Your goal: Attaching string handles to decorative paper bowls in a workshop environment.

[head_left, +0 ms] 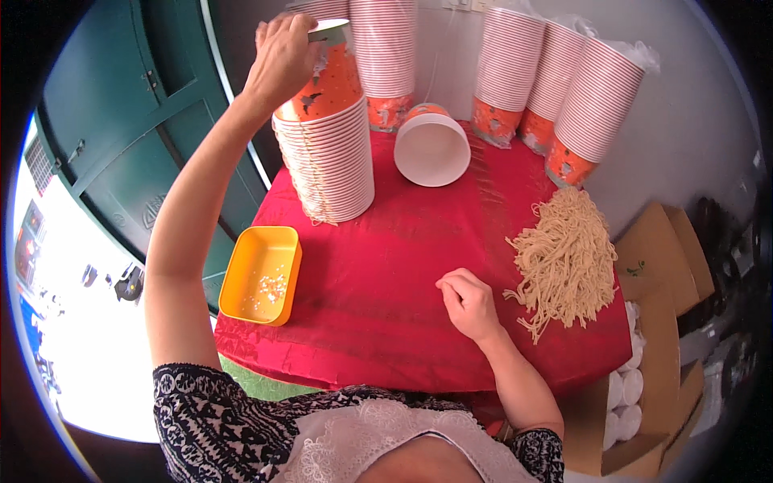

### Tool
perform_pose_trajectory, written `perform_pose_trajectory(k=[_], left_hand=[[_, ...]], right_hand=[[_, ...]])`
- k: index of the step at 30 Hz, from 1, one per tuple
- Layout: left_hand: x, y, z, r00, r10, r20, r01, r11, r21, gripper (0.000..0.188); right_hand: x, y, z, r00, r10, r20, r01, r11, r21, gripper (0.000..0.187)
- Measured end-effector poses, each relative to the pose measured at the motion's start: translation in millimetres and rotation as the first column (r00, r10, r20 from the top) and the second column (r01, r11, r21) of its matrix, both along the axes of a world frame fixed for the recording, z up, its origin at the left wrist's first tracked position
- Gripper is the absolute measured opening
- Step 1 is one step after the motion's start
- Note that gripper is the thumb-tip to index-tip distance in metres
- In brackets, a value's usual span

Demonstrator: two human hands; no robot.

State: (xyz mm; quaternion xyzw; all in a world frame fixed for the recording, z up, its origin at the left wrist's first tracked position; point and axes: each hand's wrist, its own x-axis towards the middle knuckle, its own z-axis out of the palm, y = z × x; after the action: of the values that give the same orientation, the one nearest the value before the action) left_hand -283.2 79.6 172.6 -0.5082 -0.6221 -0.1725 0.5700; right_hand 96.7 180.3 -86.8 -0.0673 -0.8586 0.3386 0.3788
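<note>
At the far left, my left hand [282, 55] grips the base end of an orange printed paper bucket [328, 76]. This bucket sits bottom-up on top of a tall stack of nested paper buckets [326, 165], and tan strings hang down the stack's side. My right hand [469, 304] rests over the near part of the table with its fingers curled closed; whatever is inside them, if anything, is hidden. Another paper bucket [432, 151] lies on its side behind the middle, its white mouth facing me. To the right spreads a heap of tan strings [568, 258].
A yellow tray [233, 270] with small whitish bits stands at the left of the red-covered table [386, 306]. Tall plastic-wrapped bucket stacks [596, 101] line the back wall. A cardboard box [660, 378] with white rolled items stands at the right, and a green door [121, 161] at the left.
</note>
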Motion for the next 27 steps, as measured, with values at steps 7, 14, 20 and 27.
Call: perform_pose_trajectory(k=[7, 14, 20, 27], left_hand=[[93.1, 80.6, -65.1, 0.943, -0.324, 0.077, 0.332, 0.896, -0.295, 0.016], [79.4, 170.0, -130.5, 0.961, -0.226, 0.157, 0.272, 0.867, -0.418, 0.028], [63.7, 202.5, -159.4, 0.949, -0.220, 0.226, 0.285, 0.904, -0.319, 0.028], [58.2, 204.9, -160.0, 0.956, -0.204, 0.212, 0.267, 0.903, -0.336, 0.024]], right_hand=[[5.0, 4.0, -6.9, 0.999, 0.001, -0.034, -0.001, 1.000, 0.006, 0.006], [1.0, 2.0, -8.8, 1.000, -0.004, -0.018, 0.004, 1.000, 0.012, 0.006], [1.2, 2.9, -12.4, 0.999, 0.007, -0.038, -0.006, 1.000, 0.021, 0.006], [3.4, 2.5, -8.8, 1.000, 0.011, 0.020, -0.011, 1.000, -0.001, 0.007]])
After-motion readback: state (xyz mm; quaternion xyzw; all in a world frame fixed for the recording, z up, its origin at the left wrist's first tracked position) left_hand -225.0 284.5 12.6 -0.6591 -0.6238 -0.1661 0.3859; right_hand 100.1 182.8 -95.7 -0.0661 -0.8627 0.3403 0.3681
